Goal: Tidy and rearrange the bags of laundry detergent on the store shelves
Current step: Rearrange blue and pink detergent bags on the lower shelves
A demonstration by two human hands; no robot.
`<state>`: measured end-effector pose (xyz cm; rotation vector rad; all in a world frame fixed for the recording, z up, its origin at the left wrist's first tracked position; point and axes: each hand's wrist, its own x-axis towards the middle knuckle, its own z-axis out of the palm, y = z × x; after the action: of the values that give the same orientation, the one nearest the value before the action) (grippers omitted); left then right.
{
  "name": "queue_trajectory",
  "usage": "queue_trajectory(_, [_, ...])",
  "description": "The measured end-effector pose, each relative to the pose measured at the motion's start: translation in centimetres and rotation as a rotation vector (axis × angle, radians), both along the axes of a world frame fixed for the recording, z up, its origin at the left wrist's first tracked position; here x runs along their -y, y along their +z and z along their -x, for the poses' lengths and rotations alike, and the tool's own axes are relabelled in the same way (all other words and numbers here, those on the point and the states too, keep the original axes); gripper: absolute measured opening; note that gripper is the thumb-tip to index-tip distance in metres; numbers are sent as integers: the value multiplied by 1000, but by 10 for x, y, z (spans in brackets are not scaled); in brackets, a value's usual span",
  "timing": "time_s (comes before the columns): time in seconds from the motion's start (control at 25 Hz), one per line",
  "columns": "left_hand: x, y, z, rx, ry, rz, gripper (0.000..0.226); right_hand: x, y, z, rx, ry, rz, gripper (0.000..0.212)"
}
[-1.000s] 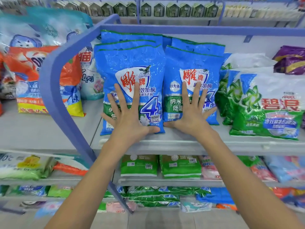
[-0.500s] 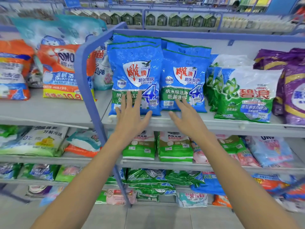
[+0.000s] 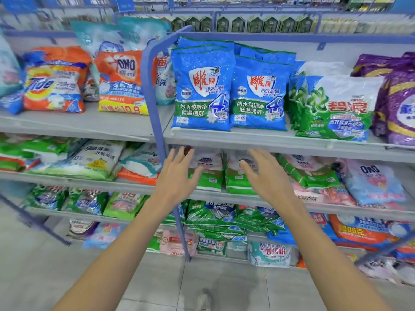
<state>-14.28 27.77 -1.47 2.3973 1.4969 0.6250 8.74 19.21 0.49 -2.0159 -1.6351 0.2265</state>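
Shop aisle, tiered grey shelves point(image 3: 280, 140), rows of branded detergent bags point(image 3: 202, 86), printed price

Left hand point(image 3: 177, 176) and right hand point(image 3: 265, 176) raised, fingers spread.

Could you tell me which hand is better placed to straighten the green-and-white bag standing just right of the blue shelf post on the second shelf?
Probably the left hand: open and empty, directly before that green-and-white bag. The right hand fronts the neighbouring bag.

I'm looking at grey shelves point(image 3: 280, 140) on blue posts point(image 3: 155, 97), standing on a pale tiled floor point(image 3: 134, 283). Another aisle point(image 3: 247, 21) is showing behind, under even indoor light.
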Motion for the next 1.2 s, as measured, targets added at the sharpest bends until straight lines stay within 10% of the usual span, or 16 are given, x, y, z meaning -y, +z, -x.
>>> queue_trajectory(1.2, [5, -35, 451, 123, 474, 64, 65, -95, -23, 441, -152, 407, 69, 58])
